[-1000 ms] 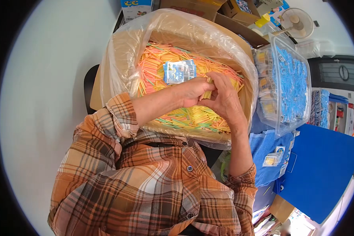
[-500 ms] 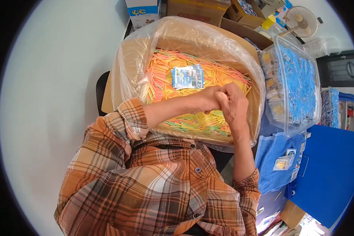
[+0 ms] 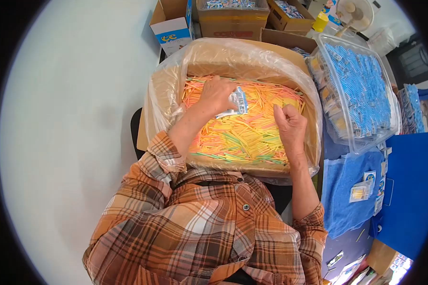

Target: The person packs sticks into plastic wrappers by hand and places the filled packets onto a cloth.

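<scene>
My left hand [image 3: 217, 95] is over the left part of the blue-and-white packets [image 3: 241, 100], its curved fingers and thumb closed at a packet's edge. Part of the packets is hidden under it. They lie on a mass of thin yellow, pink, orange and green sticks [image 3: 252, 135]. To the right, my right hand [image 3: 292, 124] is a loose fist above the sticks, thumb up against the curled fingers. What it holds, if anything, is hidden. The sticks fill a cardboard box lined with clear plastic [image 3: 233, 50].
A clear tub [image 3: 335, 128] with many blue-striped packets stands at the right. Below it, a blue towel [image 3: 340, 190] bears small packs [image 3: 361, 191]. Cardboard boxes [image 3: 230, 26] and a fan [image 3: 355, 14] are at the back. A blue panel [image 3: 409, 185] is at the far right.
My hands were together over the sticks and have parted. My left hand has moved left onto the packets; my right stays at the right, closed. The yellow sticks seen between them earlier no longer show there.
</scene>
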The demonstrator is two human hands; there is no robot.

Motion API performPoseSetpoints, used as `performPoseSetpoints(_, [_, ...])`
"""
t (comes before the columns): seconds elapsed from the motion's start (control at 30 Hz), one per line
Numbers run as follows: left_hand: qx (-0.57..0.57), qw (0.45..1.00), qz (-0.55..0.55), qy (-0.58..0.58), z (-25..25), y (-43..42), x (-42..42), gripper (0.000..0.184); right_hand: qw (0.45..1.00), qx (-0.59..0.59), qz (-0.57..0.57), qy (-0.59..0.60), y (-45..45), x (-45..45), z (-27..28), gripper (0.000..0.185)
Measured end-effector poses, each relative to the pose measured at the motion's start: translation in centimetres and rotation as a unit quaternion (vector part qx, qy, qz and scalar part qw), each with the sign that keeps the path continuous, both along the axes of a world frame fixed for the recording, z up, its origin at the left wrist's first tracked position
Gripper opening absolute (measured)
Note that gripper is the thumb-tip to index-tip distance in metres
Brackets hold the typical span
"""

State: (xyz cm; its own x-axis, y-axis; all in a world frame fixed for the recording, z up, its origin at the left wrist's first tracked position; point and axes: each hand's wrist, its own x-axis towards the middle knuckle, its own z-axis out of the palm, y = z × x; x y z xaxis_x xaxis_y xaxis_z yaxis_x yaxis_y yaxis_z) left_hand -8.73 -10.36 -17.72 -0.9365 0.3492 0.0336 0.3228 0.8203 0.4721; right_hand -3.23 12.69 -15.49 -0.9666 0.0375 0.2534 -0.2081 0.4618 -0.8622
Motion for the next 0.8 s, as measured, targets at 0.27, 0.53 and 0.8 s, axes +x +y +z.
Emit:
performPoseSetpoints(0.27, [-0.085,0.996,0.029,0.017,-0.6,-0.2,-0.4,0.036,0.997,0.067,0.001,0.034,-0.3,0.1,0.4,0.031])
performPoseSetpoints(0.53, [0.430,0.847,-0.079,-0.301,1.6,1.0,0.6,0.020,0.975,0.000,0.135,-0.174,0.2,-0.3,-0.3,0.023])
performPoseSetpoints(0.8, [0.410,0.870,-0.041,-0.270,0.5,2.0,0.6,0.012,0.957,-0.129,0.156,-0.207,-0.4,0.0,-0.9,0.025])
